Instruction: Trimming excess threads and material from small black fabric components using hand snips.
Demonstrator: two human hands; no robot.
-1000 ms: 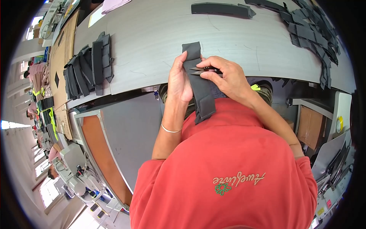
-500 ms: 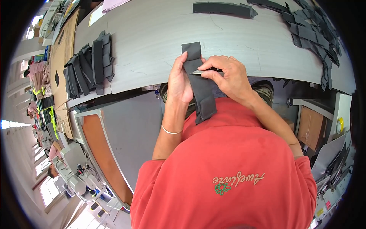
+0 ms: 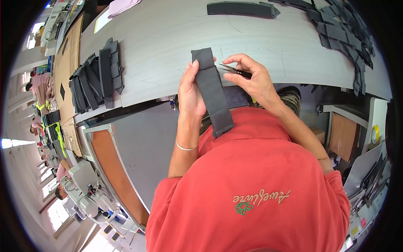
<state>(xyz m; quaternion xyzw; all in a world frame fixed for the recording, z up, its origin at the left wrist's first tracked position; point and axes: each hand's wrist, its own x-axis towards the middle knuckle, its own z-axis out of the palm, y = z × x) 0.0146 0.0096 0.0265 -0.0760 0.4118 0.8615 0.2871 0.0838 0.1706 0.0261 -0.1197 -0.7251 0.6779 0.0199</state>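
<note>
A dark grey fabric strip with a folded band near its upper end hangs lengthwise in my left hand. The thumb presses on its face, and the fingers pass behind it. Its lower end reaches the front of my red shirt. To the right, my right hand is closed around small thread snips with a black body. Their pointed blades are slightly apart and aim left at the strip's upper part, with a small gap between tips and cloth.
On the grey table, a row of dark strips lies at left and a larger heap at far right. One folded piece rests at the back, with pink sheets to its left. A cardboard box sits under the right side.
The snips have come away from the strip's face and now sit right of it, blades showing. My left hand and the strip have shifted slightly left.
</note>
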